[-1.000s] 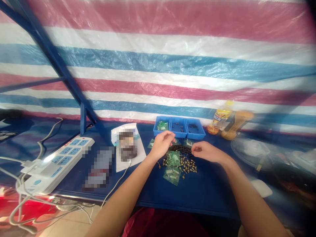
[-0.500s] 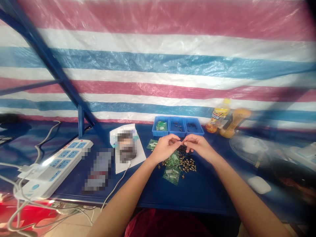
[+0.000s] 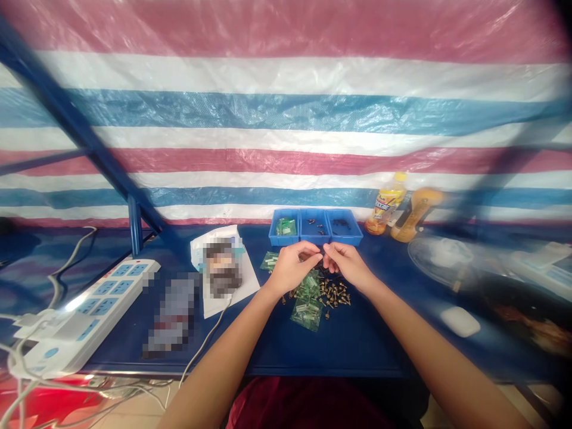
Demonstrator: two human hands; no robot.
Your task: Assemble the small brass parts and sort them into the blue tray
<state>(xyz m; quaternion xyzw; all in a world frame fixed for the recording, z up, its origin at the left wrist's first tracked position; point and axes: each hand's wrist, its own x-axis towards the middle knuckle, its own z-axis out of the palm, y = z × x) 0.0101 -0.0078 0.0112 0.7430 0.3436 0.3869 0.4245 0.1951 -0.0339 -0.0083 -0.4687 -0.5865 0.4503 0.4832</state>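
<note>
My left hand [image 3: 295, 266] and my right hand [image 3: 347, 264] meet fingertip to fingertip just in front of three joined blue bins. Both are closed in a pinch; whatever small piece lies between the fingers is too small and dark to name. Below them on the blue table is a heap of brass-coloured screw-like parts [image 3: 336, 292], with dark small parts partly covered by my right hand. Small green-tinted bags [image 3: 306, 313] with pale pieces inside lie under and beside my left hand. The left bin [image 3: 285, 241] holds similar bags; the middle bin [image 3: 314, 241] and right bin [image 3: 347, 239] hold small dark parts.
A drink bottle [image 3: 386, 204] and an orange-yellow container [image 3: 413, 215] stand at the back right. Further right are a clear plastic lid [image 3: 422, 256] and a white rounded case [image 3: 460, 322]. A white power strip [image 3: 89, 316] with cables and a white paper [image 3: 249, 285] lie left.
The view has shifted slightly, so things on the table appear further left. My fingertips have changed position a little, with my right fingers more curled; both hands stay close together.
</note>
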